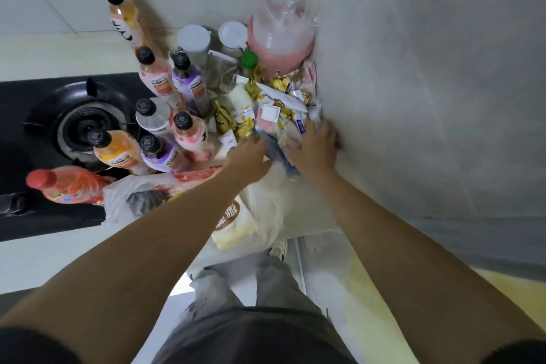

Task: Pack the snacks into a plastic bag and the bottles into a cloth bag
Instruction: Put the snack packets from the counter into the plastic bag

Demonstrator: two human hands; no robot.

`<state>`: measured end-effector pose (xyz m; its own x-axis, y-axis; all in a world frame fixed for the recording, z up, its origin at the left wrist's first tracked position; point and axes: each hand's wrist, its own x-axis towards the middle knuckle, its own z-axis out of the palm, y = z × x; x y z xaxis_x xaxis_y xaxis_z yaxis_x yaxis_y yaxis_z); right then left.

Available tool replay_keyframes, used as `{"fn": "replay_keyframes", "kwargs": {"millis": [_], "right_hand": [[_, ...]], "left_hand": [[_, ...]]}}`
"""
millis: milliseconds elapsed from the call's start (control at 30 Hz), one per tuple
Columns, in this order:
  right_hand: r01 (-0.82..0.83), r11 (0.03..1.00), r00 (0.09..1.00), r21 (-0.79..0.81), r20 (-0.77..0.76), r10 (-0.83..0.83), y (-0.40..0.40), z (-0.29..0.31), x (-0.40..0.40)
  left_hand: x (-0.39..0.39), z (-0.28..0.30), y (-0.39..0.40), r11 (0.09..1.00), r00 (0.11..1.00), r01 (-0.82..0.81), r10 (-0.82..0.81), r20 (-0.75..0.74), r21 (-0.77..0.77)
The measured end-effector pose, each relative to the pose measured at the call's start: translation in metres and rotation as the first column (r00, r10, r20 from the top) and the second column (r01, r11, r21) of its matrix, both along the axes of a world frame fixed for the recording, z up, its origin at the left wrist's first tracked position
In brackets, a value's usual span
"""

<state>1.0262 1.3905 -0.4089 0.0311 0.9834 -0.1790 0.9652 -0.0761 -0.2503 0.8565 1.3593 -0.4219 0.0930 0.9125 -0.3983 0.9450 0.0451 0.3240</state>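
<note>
A heap of snack packets (274, 103) lies on the counter against the right wall. Both hands reach into its near edge. My left hand (251, 156) and my right hand (317, 149) each grip a blue and white snack packet (280, 156) between them. Several drink bottles (165, 127) with black caps stand upright to the left. A red-capped orange bottle (65, 185) stands nearest me. A white plastic bag (130, 198) lies crumpled under my left forearm. A cream cloth bag (233, 223) with brown print hangs over the counter's front edge.
A black gas hob (82, 127) fills the counter's left part, right beside the bottles. Two jars with white lids (193, 38), a green-capped bottle (249, 60) and a pink stack of cups in plastic wrap (280, 38) stand at the back. The wall (413, 97) closes off the right.
</note>
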Motion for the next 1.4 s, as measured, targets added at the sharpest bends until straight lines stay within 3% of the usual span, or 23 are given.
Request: {"fn": "replay_keyframes", "kwargs": {"millis": [133,433,633,833,1000,1167,1400], "right_hand": [[0.044,0.999,0.999,0.008,-0.009,-0.044,-0.001,-0.013,-0.001],[0.169,0.981,0.967,0.100,-0.210,-0.145,-0.003,-0.005,0.019],[0.087,0.983,0.924,0.161,-0.382,-0.019,-0.062,0.023,-0.019],[-0.020,0.980,0.870,0.200,-0.480,0.116,-0.155,0.036,-0.071],[-0.178,0.982,0.886,0.055,-0.426,0.185,-0.198,0.005,-0.101],[-0.374,0.926,0.873,-0.057,-0.359,0.331,-0.202,-0.012,-0.125],[-0.476,0.880,0.827,0.010,-0.336,0.451,-0.181,-0.008,-0.137]], "left_hand": [[0.015,-0.020,0.002,0.998,0.997,-0.062,0.061,-0.045,-0.022],[0.021,-0.005,-0.019,0.948,0.955,-0.238,0.189,0.227,0.212],[-0.017,0.023,-0.081,0.909,0.915,-0.294,0.178,0.361,0.296],[-0.064,0.028,-0.163,0.890,0.907,-0.336,0.218,0.360,0.308],[-0.104,0.017,-0.199,0.906,0.904,-0.381,0.323,0.280,0.186],[-0.124,0.008,-0.206,0.908,0.906,-0.399,0.368,0.211,0.128],[-0.132,0.007,-0.189,0.900,0.918,-0.374,0.325,0.226,0.225]]}}
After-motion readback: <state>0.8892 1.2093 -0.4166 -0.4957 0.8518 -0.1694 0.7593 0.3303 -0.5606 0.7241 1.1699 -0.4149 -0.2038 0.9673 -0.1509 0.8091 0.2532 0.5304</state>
